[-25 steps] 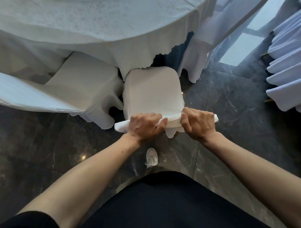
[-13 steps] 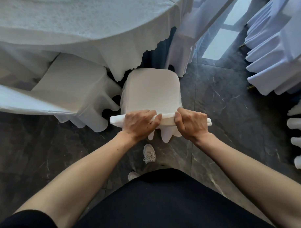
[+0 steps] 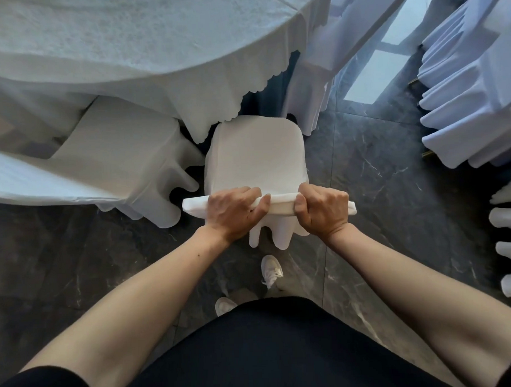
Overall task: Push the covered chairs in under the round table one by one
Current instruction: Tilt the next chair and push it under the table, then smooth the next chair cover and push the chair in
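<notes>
A chair in a white cover (image 3: 256, 155) stands straight in front of me, its seat facing the round table (image 3: 127, 44), which wears a white scalloped cloth. The seat's far edge sits just under the hanging cloth hem. My left hand (image 3: 234, 211) and my right hand (image 3: 324, 209) both grip the top of the chair's backrest, side by side, fingers wrapped over it. The chair's legs are hidden by the cover.
Another covered chair (image 3: 117, 157) stands close on the left, its seat partly under the cloth. A further covered chair (image 3: 324, 55) is at the table's right side. Several more white-covered chairs (image 3: 471, 99) crowd the right edge. Dark marble floor (image 3: 378, 174) lies between them.
The view has shifted slightly; the chair sits a little closer to the cloth hem. Both hands keep the same grip on the backrest.
</notes>
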